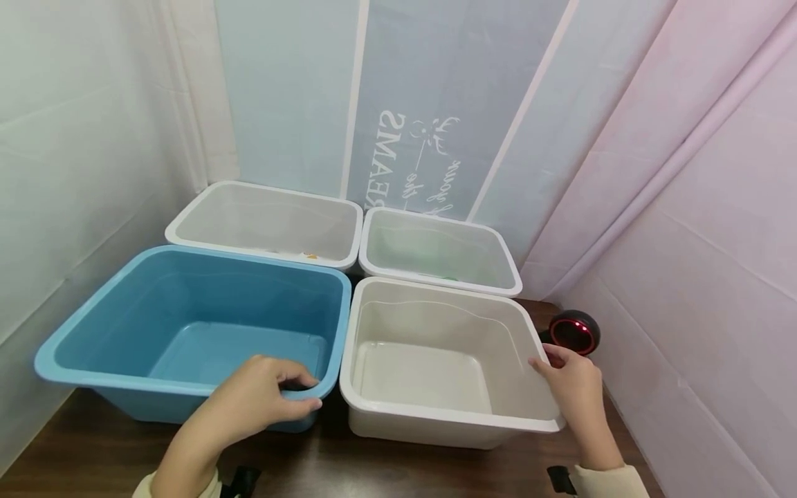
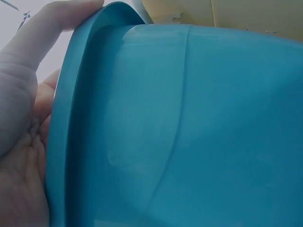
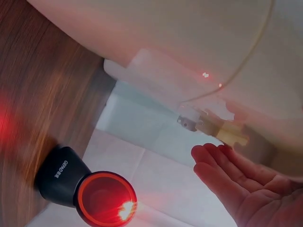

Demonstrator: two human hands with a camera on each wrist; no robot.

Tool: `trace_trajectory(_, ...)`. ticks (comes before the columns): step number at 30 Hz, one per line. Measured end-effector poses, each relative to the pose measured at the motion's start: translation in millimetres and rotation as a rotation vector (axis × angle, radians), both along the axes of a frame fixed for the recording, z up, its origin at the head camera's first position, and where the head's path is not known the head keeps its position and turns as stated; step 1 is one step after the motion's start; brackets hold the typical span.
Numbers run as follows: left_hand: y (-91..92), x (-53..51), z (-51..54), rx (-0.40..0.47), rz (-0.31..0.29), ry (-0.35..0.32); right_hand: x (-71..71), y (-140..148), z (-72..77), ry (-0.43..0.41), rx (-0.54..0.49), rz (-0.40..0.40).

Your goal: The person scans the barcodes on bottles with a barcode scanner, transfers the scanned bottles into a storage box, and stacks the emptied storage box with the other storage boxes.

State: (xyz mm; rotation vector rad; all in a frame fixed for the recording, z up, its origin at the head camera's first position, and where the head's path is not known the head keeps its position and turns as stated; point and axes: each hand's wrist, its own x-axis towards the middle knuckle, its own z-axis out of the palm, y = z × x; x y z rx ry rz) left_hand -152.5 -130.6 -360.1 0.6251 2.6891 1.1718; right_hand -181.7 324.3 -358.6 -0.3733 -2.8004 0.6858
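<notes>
In the head view, my left hand [image 1: 264, 391] grips the front right corner of a blue basin [image 1: 112, 287]. Its thumb is outside the rim and its fingers reach inside; the left wrist view shows the thumb [image 2: 45, 28] along the rim [image 2: 61, 142]. At the right stands a beige basin [image 1: 429, 377], its right rim held by my right hand [image 1: 573, 384]. The thumb lies over the inner side of that rim. From the right wrist view, the other fingers [image 3: 236, 175] are outside the wall, nearly straight. Both basins look empty inside.
Behind stand a white basin [image 1: 268, 190] with a small orange item [image 1: 309, 256] partly visible, and another white basin [image 1: 442, 282] with something green inside. A black scanner-like device [image 1: 573, 332] with a glowing red ring stands right. Curtains surround the brown table [image 1: 336, 470].
</notes>
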Motion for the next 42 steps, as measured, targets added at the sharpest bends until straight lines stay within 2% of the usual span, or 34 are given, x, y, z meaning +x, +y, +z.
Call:
trace_trajectory(8, -1.0, 1.7, 5.5, 0.076, 0.040, -0.057, 0.9, -4, -8.5, 0.091, -0.027, -0.044)
trace_trajectory(12, 0.4, 6.1, 8.1, 0.123, 0.123, -0.049, 1.1, -5, -8.8, 0.113, -0.040, -0.058)
trace_trajectory(17, 5.2, 11.8, 13.8, 0.133, 0.244, -0.009, 4.5, -5, -9.7, 0.135, -0.045, -0.065)
trace_trajectory(26, 21.2, 14.4, 21.0, 0.093, 0.374, 0.059, 12.2, 0, -7.2, 0.132, -0.054, -0.089)
trace_trajectory(30, 29.2, 15.7, 23.8, 0.113, 0.429, 0.045, 16.6, 4, -5.4, 0.106, -0.057, -0.099)
trace_trajectory(33, 36.6, 17.6, 26.2, 0.161, 0.471, 0.013, 21.2, 7, -5.5, 0.094, -0.059, -0.109)
trace_trajectory(37, 51.1, 21.0, 28.4, 0.245, 0.487, -0.022, 26.5, 12, -7.5, 0.108, -0.066, -0.124)
trace_trajectory(42, 71.4, 23.3, 27.1, 0.279, 0.431, -0.002, 29.3, 18, -9.0, 0.113, -0.070, -0.139)
